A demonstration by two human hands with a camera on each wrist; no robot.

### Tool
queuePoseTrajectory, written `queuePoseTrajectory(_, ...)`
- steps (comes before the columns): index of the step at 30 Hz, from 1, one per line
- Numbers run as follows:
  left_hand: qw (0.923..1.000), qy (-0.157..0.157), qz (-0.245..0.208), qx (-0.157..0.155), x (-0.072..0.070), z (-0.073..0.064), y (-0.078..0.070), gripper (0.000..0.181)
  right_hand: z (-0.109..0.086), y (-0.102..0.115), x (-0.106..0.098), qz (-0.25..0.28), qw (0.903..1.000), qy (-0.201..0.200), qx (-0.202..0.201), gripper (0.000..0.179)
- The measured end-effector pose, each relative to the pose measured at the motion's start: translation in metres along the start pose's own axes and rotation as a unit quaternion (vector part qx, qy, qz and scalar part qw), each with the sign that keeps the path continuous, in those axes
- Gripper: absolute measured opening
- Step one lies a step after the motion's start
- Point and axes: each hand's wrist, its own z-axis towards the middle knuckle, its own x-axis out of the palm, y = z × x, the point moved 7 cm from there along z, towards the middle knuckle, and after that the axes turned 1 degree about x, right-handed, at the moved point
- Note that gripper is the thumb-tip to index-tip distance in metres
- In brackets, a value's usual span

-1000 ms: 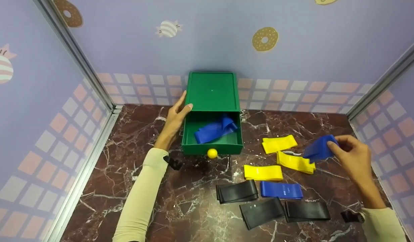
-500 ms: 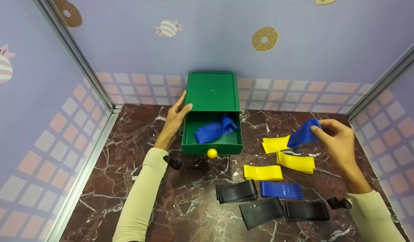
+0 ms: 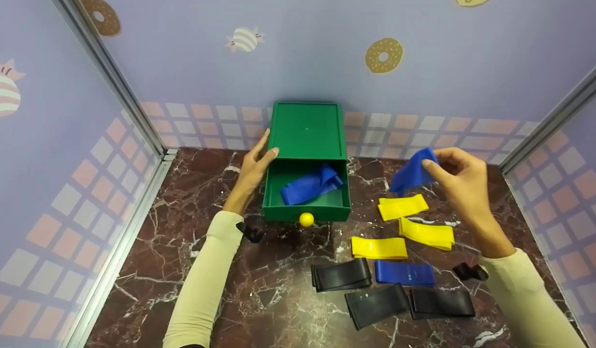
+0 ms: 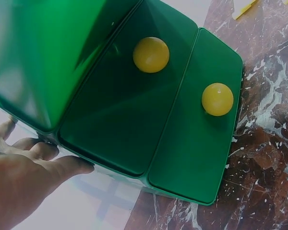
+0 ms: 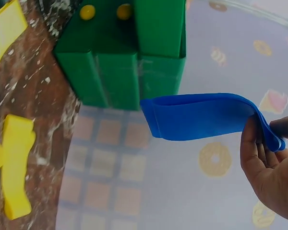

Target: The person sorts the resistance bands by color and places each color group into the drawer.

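Observation:
My right hand (image 3: 466, 186) pinches one end of a blue elastic loop band (image 3: 410, 173) between thumb and fingers. The band droops leftward, in the air behind the yellow bands. In the right wrist view its long loop (image 5: 201, 117) hangs toward the green cabinet. My left hand (image 3: 252, 169) rests against the left side of the green drawer cabinet (image 3: 307, 129), thumb near the top's front corner. The cabinet's top drawer (image 3: 283, 212), with a yellow knob (image 3: 306, 219), is pulled out. A crumpled blue band (image 3: 305, 189) lies inside it.
Three yellow bands (image 3: 379, 248) lie right of the cabinet on the marble-patterned surface (image 3: 259, 290). Nearer the front are a flat blue band (image 3: 405, 273) and three black bands (image 3: 377, 306). Patterned walls (image 3: 307, 58) stand behind and at both sides.
My right hand has carried the blue band left and toward the back, from beyond the yellow bands to nearer the drawer. The left hand has stayed on the cabinet.

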Motion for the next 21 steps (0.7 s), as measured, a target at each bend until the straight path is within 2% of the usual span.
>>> queuePoseTrajectory(4,1.0000,0.005,-0.007,0.003,0.000,0.000,0.001,0.072,0.003,0.015,0.015,0.016,0.9997,0.007,-0.019,0.013)
queuePoseTrajectory(9,0.9999,-0.006,-0.011,0.005,0.000,0.001,0.002,0.073,0.007,0.032,0.033,0.043,0.9983,0.019,-0.034,0.011)
queuePoseTrajectory(21,0.9999,-0.013,-0.001,0.001,-0.001,0.001,0.001,0.073,0.014,0.061,0.080,0.089,0.9934,0.057,-0.043,0.010)
